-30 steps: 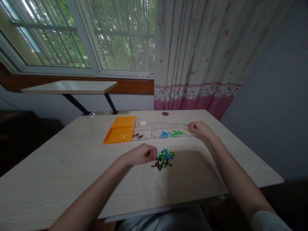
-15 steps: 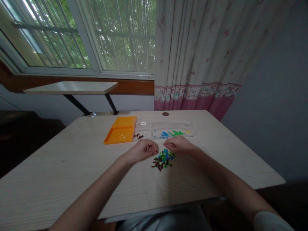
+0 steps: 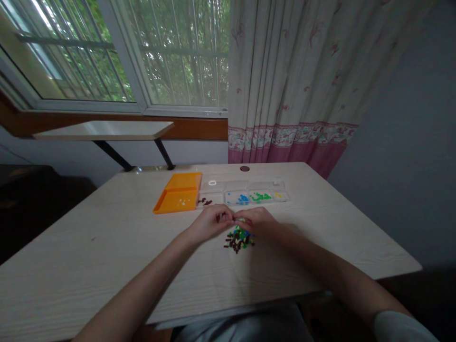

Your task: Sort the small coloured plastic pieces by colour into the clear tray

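My left hand [image 3: 211,222] is closed in a pinch, with a small dark brown piece [image 3: 233,219] at its fingertips. My right hand [image 3: 259,222] is closed too, its fingertips meeting those of the left; whatever it grips is hidden. Just below them a pile of small brown, green and blue pieces [image 3: 238,240] lies on the table, partly covered by the right hand. Behind the hands stands a clear compartment tray [image 3: 216,200]. Its front compartments hold brown pieces [image 3: 205,202], blue pieces [image 3: 243,199], green pieces [image 3: 261,196] and yellow pieces [image 3: 278,195].
An orange tray [image 3: 170,207] with several small white pieces [image 3: 183,202] adjoins the clear one on the left. A raised shelf [image 3: 107,129] stands at the table's [image 3: 107,266] back left. A curtain [image 3: 281,95] hangs beyond the back edge.
My right hand has come down and left, over part of the pile, so its fingertips now meet the left ones. The left fingertips have risen slightly with the brown piece.
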